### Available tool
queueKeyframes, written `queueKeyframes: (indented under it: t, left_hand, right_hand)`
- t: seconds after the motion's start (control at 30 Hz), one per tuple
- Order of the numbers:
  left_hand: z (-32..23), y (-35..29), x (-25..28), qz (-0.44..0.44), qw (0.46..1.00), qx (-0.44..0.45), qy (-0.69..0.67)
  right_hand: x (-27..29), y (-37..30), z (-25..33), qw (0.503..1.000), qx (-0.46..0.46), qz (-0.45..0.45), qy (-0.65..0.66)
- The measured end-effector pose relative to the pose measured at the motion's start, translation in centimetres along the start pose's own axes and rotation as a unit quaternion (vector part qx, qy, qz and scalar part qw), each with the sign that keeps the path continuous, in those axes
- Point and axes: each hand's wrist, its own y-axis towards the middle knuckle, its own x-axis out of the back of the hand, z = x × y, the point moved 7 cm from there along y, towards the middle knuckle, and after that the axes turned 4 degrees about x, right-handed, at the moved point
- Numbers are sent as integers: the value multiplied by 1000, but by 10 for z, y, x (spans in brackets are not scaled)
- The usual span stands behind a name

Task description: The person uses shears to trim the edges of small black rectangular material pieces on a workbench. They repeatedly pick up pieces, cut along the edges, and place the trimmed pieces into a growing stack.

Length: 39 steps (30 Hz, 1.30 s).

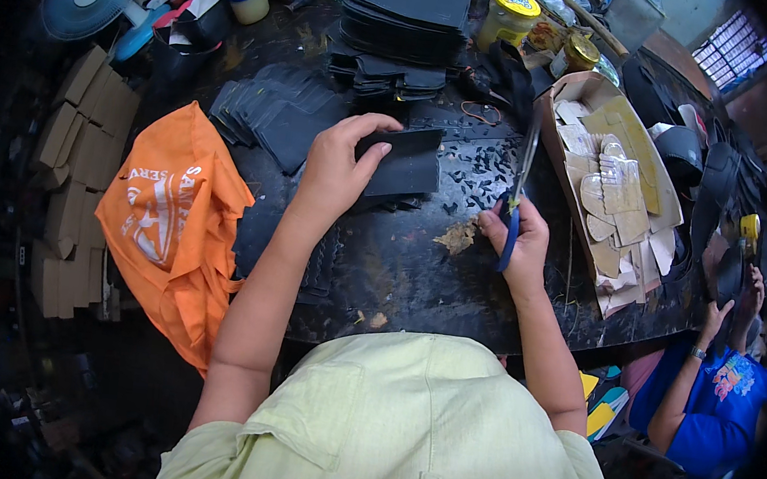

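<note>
On the dark worktable [407,283], the left hand [340,161] pinches a flat black panel [414,164] between thumb and fingers, tilted up near the middle of the top, above other black pieces. The right hand [523,244] has its fingers closed around the blue handles of a pair of scissors [509,238], blades pointing toward the far edge; whether they are parted I cannot tell. Small black clippings [480,177] lie scattered between the panel and the scissors. Left of the panel, black sheets [271,109] lie fanned out, and a tall stack of black panels [400,24] stands toward the far edge, with a yellow-lidded jar [511,16] to its right. An open cardboard box [561,187] of templates sits toward the right edge, and an orange bag [185,193] slumps over the left edge.
</note>
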Motion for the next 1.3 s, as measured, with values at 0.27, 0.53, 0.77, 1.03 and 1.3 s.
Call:
queueKeyframes:
  t: [0.27,0.53,0.77,1.03,1.3]
  left_hand:
    - [7,4,-6,22,990,21,138]
    - [-19,9,4,-28,998,-35,-36]
    - [-44,-19,-34,62,945,76,-313]
    - [-69,-67,-85,206,685,175,-676]
    - [-79,-66,-84,287,675,129,-667]
  right_hand:
    - [4,-13,14,996,-56,22,71]
    - [1,-30,-6,996,-82,31,-2]
    - [2,-18,35,986,-88,-6,143]
    - [-6,-21,65,967,-126,19,222]
    - [11,-7,69,969,-130,46,206]
